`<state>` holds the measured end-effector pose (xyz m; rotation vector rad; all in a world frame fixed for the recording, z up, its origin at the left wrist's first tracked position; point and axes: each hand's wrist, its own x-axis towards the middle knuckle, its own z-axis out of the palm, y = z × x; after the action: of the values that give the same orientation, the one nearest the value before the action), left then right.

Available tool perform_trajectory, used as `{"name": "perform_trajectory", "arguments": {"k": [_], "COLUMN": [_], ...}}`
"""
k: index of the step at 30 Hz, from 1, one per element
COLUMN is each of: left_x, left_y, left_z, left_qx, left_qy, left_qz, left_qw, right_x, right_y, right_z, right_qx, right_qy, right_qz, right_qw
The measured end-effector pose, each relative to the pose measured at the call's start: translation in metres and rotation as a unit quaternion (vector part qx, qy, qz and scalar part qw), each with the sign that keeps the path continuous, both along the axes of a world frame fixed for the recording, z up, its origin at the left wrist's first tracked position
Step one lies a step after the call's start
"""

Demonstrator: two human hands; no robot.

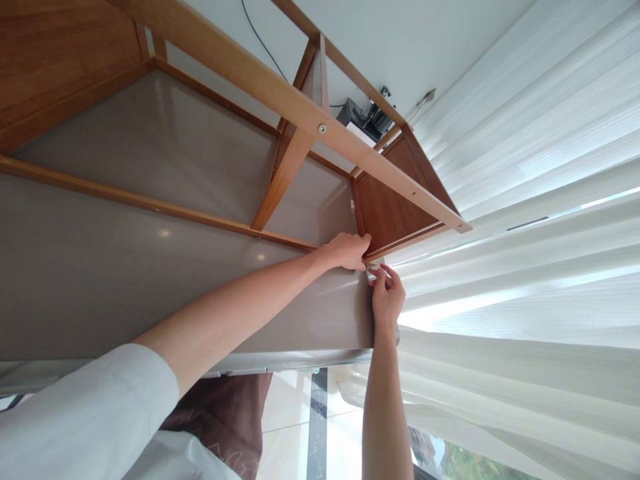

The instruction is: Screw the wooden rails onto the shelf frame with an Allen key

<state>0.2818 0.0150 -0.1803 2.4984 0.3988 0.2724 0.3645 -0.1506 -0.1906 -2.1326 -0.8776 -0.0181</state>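
A brown wooden frame (285, 183) with slim rails, an upright divider and solid end panels rests on a glossy grey surface. My left hand (347, 251) is closed around the lower rail at the frame's right corner, beside the brown end panel (397, 190). Just right of that corner, my right hand (388, 297) has its thumb and fingers pinched together. Something small, shiny and thin shows at those fingertips, too small to name. A round metal bolt head (322, 129) sits in the long upper rail, and smaller holes or fasteners show near its right end.
The grey tabletop (200, 287) ends at a front edge beneath my arms. White curtains (525, 287) hang close on the right. Behind the frame are a black device (373, 119) and a dark cable (263, 41). Brown cloth (230, 417) lies below the table edge.
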Motion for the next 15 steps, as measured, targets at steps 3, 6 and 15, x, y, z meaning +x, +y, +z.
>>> {"name": "perform_trajectory", "arguments": {"k": [3, 6, 15], "left_x": [-0.0003, -0.0004, 0.0001], "left_y": [-0.0003, -0.0003, -0.0001], "left_z": [0.0007, 0.0012, -0.0003], "left_qx": [-0.001, -0.002, 0.001], "left_qy": [0.002, 0.003, 0.001], "left_qz": [0.001, 0.002, 0.001], "left_qw": [1.0, 1.0, 1.0], "right_x": [-0.0001, 0.0008, 0.0081], "right_y": [0.0001, -0.0001, -0.0006], "right_z": [0.0, -0.0013, -0.0059], "right_qx": [0.013, 0.021, 0.024], "right_qy": [0.013, 0.023, 0.043], "right_qz": [-0.002, -0.011, -0.016], "right_qw": [1.0, 0.999, 0.999]}}
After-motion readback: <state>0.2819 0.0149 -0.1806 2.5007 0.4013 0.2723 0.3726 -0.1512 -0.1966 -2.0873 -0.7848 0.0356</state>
